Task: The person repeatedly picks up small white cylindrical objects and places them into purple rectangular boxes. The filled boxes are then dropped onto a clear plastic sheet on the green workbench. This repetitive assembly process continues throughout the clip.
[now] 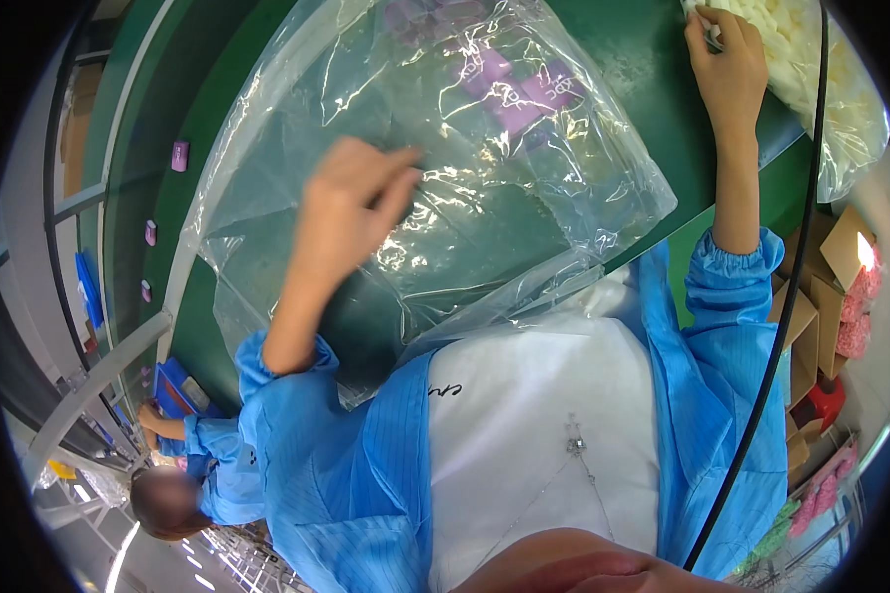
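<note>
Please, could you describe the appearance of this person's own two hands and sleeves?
The left hand and the right hand are bare; no gloves show. The left sleeve and the right sleeve are bright blue, with gathered cuffs that leave the forearms uncovered. In the picture, a thin black cable passes close to the right sleeve.

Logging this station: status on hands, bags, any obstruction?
Left hand open over clear plastic bag, contact unclear. Right hand curled on small whitish piece by bag of pale pieces. Purple blocks show through clear plastic. Black cable crosses view at right.
</note>
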The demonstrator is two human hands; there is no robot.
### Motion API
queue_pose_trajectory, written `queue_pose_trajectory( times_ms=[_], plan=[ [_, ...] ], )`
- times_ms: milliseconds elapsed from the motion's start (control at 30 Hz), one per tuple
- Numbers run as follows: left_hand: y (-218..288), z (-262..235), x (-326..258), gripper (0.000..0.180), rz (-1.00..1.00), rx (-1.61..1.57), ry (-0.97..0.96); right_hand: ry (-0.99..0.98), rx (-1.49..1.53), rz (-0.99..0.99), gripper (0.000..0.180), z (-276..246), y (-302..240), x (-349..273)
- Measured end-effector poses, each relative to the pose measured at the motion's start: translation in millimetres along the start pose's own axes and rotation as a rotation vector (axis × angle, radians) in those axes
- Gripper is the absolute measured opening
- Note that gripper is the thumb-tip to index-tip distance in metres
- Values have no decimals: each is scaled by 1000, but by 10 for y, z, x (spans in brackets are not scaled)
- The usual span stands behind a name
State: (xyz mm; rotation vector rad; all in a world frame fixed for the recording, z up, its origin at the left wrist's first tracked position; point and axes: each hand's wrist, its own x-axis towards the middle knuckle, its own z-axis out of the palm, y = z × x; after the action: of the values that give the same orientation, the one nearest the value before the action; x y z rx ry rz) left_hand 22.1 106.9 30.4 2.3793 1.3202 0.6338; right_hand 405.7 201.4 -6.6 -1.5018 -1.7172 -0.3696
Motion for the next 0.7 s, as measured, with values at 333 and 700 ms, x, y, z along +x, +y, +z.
queue_pose_trajectory(
  times_ms=[333, 700],
  plan=[
    [360, 630, 454, 39, 206, -256, 299, 148, 382, 276, 14, 288, 658, -245],
    [386, 536, -185, 31, -51, -630, 35, -444, 885, -316, 26, -653, -1501, -717]
  ],
)
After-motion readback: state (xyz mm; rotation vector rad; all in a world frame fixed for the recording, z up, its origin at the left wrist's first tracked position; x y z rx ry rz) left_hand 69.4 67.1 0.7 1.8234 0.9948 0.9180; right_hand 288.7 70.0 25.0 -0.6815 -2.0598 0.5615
